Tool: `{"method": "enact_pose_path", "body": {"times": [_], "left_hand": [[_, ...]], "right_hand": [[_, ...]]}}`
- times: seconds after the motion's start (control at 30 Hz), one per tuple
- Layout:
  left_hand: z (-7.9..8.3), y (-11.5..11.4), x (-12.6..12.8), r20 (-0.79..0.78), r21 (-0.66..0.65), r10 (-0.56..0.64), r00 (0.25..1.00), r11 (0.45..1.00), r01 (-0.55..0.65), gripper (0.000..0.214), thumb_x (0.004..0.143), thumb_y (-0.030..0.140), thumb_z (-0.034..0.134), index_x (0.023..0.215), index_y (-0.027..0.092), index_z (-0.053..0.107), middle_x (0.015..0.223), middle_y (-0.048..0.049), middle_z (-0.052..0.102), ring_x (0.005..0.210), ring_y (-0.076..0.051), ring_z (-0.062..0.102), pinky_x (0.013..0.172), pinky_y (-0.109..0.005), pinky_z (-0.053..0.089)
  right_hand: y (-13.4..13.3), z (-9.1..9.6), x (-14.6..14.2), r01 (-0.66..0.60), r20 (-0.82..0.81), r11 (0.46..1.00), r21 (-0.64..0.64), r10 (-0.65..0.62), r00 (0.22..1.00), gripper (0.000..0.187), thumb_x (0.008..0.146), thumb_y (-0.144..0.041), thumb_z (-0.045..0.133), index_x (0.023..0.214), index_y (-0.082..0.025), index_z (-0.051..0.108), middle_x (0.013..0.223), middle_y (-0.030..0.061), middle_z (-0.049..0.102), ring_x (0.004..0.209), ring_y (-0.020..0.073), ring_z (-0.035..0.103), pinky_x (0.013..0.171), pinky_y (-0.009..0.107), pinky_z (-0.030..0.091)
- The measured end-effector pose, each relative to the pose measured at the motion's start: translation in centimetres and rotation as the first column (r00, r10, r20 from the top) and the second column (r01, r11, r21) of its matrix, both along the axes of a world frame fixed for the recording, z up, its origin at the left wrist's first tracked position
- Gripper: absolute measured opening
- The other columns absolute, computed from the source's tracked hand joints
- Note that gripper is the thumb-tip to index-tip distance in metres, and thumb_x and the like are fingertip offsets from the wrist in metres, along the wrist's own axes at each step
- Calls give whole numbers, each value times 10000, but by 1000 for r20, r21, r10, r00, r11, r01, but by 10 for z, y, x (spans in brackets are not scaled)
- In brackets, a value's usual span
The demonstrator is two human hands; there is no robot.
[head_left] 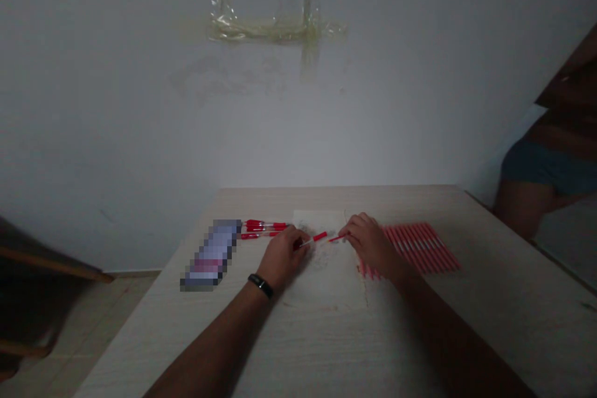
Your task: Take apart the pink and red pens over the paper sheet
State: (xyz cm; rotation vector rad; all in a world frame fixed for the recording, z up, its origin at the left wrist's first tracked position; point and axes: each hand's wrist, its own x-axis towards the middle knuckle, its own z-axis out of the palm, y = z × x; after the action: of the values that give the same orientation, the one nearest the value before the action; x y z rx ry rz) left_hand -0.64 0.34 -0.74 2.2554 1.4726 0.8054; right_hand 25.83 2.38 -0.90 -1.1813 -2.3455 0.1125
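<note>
While the left hand (282, 256) closes its grip on a red pen (313, 237), the right hand (368, 245) pinches a red refill (336, 238) above white paper (326, 280). Red refills (420, 249) lie at two o'clock on the desk (494, 261).

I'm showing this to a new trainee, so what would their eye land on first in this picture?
The left hand and right hand come first, holding a red pen and a thin red piece above a white sheet on the pale table. To their right lies a neat row of red-and-white pens, and a person stands at the far right edge.
</note>
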Motion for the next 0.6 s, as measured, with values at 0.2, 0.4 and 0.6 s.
{"method": "enact_pose_path", "body": {"times": [0.2,0.4,0.6], "left_hand": [[-2,1,-2,-16,6,53,998,999,-53,130,839,212,607,925,177,698,858,-48,651,768,-176,577,669,-275,408],[-3,3,-3,-25,-3,96,995,995,-96,132,837,214,608,925,181,700,861,-45,666,763,-176,580,673,-277,404],[-5,3,-4,-25,-8,111,993,994,-112,141,839,232,618,937,179,704,863,-48,671,759,-175,583,672,-277,403]], "right_hand": [[1,6,5,94,-91,993,68,-88,992,139,964,-151,569,927,-197,695,940,58,659,943,230,531,840,362,387],[1,5,5,152,-125,984,94,-139,982,144,945,-125,577,931,-203,698,938,56,653,959,242,523,852,376,390],[1,5,6,167,-140,980,105,-151,979,164,948,-115,558,940,-200,698,944,63,652,961,248,522,858,382,395]]}}
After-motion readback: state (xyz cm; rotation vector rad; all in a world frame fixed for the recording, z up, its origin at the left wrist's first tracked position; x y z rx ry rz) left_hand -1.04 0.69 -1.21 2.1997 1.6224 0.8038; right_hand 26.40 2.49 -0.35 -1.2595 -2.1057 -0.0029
